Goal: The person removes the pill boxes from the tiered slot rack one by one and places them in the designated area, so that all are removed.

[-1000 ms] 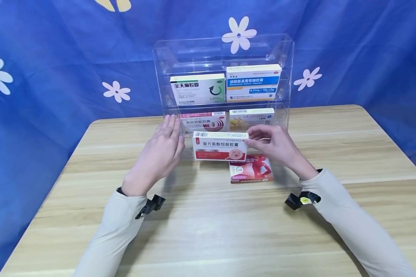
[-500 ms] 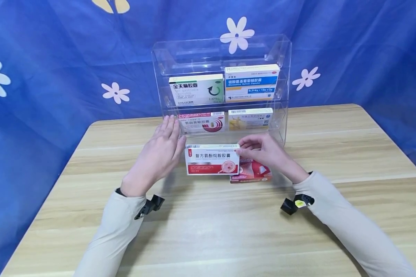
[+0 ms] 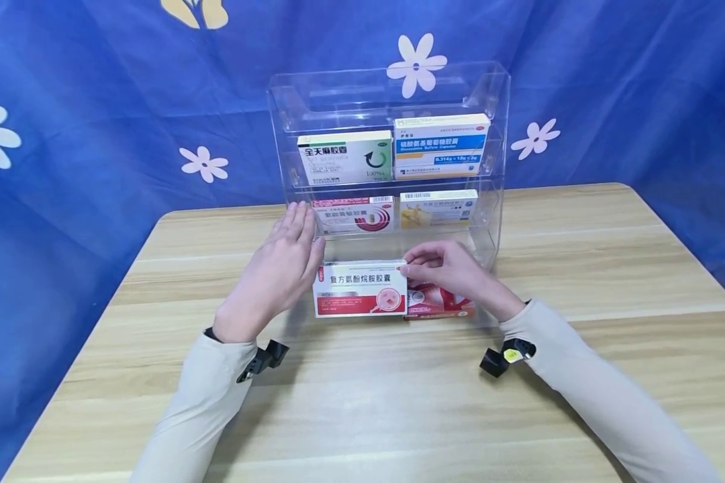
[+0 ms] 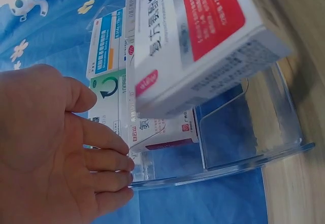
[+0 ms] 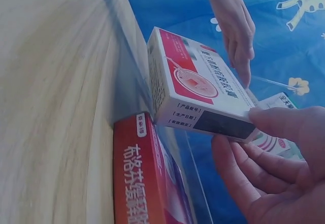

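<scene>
Pale wood bench (image 3: 362, 409): before the clear rack (image 3: 495, 157), right-hand grip (image 3: 444, 268) pinches the white-and-red box (image 3: 359, 288) by one end, left hand (image 3: 278, 272) straight-fingered beside the rack; box probably best kept level, clear of the red box (image 3: 440, 305).

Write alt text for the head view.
The right hand pinches a white-and-red box low at the front of a clear rack, the left hand at its left edge. Four boxes stand in the rack in two rows; a red box is partly hidden behind the held one. A wooden table lies below, a blue curtain behind.
</scene>
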Demonstrator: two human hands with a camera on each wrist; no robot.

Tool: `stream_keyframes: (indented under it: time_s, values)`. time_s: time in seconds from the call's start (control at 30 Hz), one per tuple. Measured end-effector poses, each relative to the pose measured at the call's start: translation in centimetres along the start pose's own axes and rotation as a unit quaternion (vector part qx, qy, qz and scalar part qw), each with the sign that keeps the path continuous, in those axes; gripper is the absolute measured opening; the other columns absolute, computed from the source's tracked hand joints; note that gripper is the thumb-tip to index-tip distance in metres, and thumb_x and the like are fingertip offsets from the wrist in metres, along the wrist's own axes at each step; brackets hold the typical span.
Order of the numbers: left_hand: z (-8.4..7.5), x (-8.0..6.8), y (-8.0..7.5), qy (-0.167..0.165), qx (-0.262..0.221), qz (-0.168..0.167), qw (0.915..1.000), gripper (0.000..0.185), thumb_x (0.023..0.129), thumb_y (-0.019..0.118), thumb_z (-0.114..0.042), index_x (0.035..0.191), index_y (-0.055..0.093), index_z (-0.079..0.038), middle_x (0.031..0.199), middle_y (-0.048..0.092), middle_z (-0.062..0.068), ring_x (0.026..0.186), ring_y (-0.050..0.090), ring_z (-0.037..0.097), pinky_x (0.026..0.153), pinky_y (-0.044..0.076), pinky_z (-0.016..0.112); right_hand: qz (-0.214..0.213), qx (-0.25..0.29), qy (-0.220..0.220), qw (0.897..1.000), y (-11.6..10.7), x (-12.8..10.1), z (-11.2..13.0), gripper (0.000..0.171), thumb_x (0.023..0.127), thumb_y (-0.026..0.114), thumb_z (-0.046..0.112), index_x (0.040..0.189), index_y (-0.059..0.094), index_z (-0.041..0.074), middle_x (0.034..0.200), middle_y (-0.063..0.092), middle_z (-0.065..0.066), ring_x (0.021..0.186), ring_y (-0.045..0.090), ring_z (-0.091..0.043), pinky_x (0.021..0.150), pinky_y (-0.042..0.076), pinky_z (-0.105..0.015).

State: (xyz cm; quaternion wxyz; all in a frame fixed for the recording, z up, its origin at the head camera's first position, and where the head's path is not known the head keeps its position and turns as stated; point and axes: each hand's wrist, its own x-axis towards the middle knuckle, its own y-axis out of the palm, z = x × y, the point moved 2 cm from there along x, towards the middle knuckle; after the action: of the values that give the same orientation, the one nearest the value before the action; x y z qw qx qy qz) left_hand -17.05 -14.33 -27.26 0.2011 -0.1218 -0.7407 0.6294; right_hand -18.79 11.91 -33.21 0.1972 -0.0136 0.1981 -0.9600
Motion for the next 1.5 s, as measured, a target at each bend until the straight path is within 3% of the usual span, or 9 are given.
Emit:
stream_keyframes:
  time_s: [0.37, 0.6, 0.9, 1.1, 1.27, 1.4, 1.5]
  values:
    - [-0.1, 0.2, 0.1, 0.003, 0.004, -0.005, 1.0, 0.06, 0.106, 0.023, -0.031, 0.147, 0.023, 0.012, 0.154, 0.017, 0.03, 0.145, 0.011, 0.04, 0.119, 0.01, 0.046, 0.03, 0.063, 0.073, 0.995, 1.0, 0.9, -0.5, 0.028, 0.089, 0.071, 0.022, 0.109, 0.068, 0.002, 0.097, 0.072, -0.012, 0.082, 0.071, -0.024, 0.078, 0.059, -0.034]
    - [-0.1, 0.2, 0.1, -0.004, 0.0, -0.002, 1.0, 0.059, 0.106, 0.025, -0.03, 0.147, 0.023, 0.012, 0.155, 0.017, 0.029, 0.145, 0.01, 0.039, 0.119, 0.01, 0.046, 0.037, 0.07, 0.095, 0.992, 1.8, 1.4, -0.4, 0.029, 0.09, 0.07, 0.023, 0.11, 0.068, 0.002, 0.095, 0.073, -0.011, 0.079, 0.071, -0.023, 0.072, 0.059, -0.032]
    - [0.0, 0.2, 0.2, -0.004, 0.001, -0.002, 1.0, 0.06, 0.105, 0.025, -0.031, 0.147, 0.023, 0.012, 0.155, 0.017, 0.029, 0.145, 0.01, 0.039, 0.119, 0.011, 0.046, 0.05, 0.074, 0.119, 0.989, 2.1, 1.6, -0.5, 0.033, 0.09, 0.069, 0.024, 0.113, 0.067, 0.001, 0.094, 0.071, -0.011, 0.081, 0.068, -0.022, 0.074, 0.059, -0.033]
    - [0.1, 0.2, 0.2, -0.002, 0.0, -0.01, 1.0, 0.059, 0.105, 0.026, -0.03, 0.147, 0.023, 0.012, 0.154, 0.018, 0.029, 0.145, 0.011, 0.039, 0.12, 0.011, 0.045, 0.051, 0.086, 0.127, 0.987, 1.8, 1.7, -0.8, 0.029, 0.091, 0.067, 0.019, 0.112, 0.067, -0.001, 0.089, 0.069, -0.013, 0.073, 0.065, -0.019, 0.064, 0.058, -0.028]
    - [0.1, 0.3, 0.2, -0.002, 0.0, -0.007, 1.0, 0.059, 0.105, 0.025, -0.03, 0.147, 0.023, 0.013, 0.154, 0.018, 0.029, 0.145, 0.011, 0.039, 0.12, 0.011, 0.046, 0.036, 0.046, 0.13, 0.99, 1.7, 1.7, -0.7, 0.028, 0.093, 0.065, 0.019, 0.114, 0.067, 0.002, 0.092, 0.071, -0.011, 0.074, 0.065, -0.018, 0.062, 0.056, -0.026]
    - [0.1, 0.2, 0.2, -0.001, 0.001, -0.008, 1.0, 0.059, 0.105, 0.025, -0.029, 0.146, 0.022, 0.013, 0.154, 0.018, 0.03, 0.145, 0.011, 0.04, 0.119, 0.012, 0.047, 0.015, -0.001, 0.104, 0.994, 1.6, 1.4, -0.4, 0.026, 0.092, 0.066, 0.02, 0.113, 0.067, 0.005, 0.09, 0.071, -0.009, 0.075, 0.065, -0.018, 0.062, 0.055, -0.027]
    - [0.0, 0.2, 0.2, 0.002, 0.0, -0.01, 0.9999, 0.059, 0.105, 0.026, -0.029, 0.146, 0.023, 0.014, 0.154, 0.018, 0.03, 0.144, 0.012, 0.04, 0.119, 0.012, 0.047, 0.0, -0.066, 0.021, 0.998, 2.1, 0.9, 0.1, 0.022, 0.09, 0.067, 0.016, 0.109, 0.068, 0.004, 0.089, 0.07, -0.007, 0.076, 0.065, -0.017, 0.067, 0.056, -0.027]
